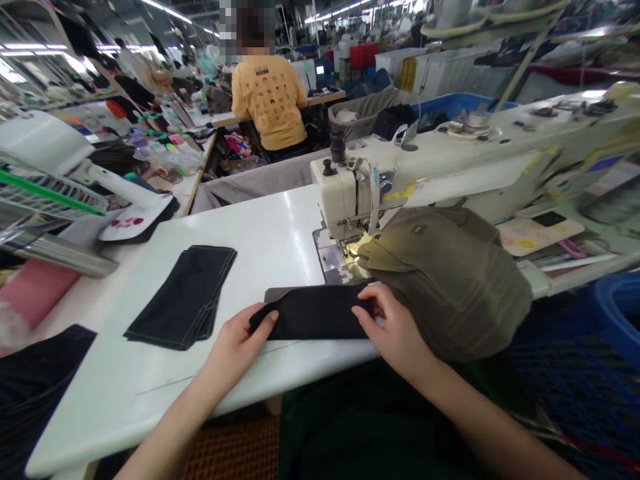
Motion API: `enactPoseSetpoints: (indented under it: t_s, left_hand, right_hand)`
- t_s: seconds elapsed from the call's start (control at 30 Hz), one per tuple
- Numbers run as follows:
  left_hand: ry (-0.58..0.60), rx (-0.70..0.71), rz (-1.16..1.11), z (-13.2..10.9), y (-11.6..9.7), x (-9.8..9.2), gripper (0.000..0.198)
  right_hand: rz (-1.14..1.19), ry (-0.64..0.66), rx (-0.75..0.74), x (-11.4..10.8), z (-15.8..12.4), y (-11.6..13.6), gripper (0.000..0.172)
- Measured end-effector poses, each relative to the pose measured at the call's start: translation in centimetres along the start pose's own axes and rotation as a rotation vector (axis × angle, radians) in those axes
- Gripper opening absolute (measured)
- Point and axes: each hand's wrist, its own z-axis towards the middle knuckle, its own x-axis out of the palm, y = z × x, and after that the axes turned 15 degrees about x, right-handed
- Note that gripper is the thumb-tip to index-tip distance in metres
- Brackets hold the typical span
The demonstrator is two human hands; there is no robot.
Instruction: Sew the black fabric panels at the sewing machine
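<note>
A black fabric piece (pixel 320 312) lies near the front edge of the white sewing table (pixel 250 233), with a grey-brown strip showing along its back edge. My left hand (pixel 247 337) pinches its left end between thumb and fingers. At the right end, my right hand (pixel 384 320) has thumb and fingertips closed on the black fabric. Just behind the fabric is the lit needle area of a sewing machine (pixel 343 203). A pile of grey-brown fabric (pixel 450 280) rests right of the needle. Stacked black pieces with light stitched edges (pixel 183 297) lie to the left.
A blue basket (pixel 575 360) stands at the lower right. At the left are a white lamp-like arm (pixel 115 180) and dark cloth (pixel 40 380). A person in a yellow shirt (pixel 270 97) sits beyond the table, facing away.
</note>
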Motion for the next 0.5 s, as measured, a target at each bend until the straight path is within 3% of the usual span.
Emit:
enactPoseSetpoints:
  t_s: [0.07,0.17,0.37,0.5]
  left_hand:
    - [-0.004,0.0,0.072,-0.4,-0.1,0.0,0.041]
    - [-0.058,-0.012,0.172,-1.0,-0.1,0.4,0.039]
    - [-0.096,0.002,0.237,-1.4,-0.1,1.2,0.036]
    - [-0.092,-0.049,0.217,-1.4,-0.5,1.1,0.037]
  right_hand:
    - [-0.086,0.042,-0.088,-0.4,-0.2,0.6,0.01]
    - [-0.156,0.035,-0.158,-0.8,-0.9,1.3,0.018]
    - [-0.195,0.074,-0.064,-0.6,-1.5,1.6,0.022]
    - [-0.217,0.05,-0.085,-0.6,-1.0,1.4,0.024]
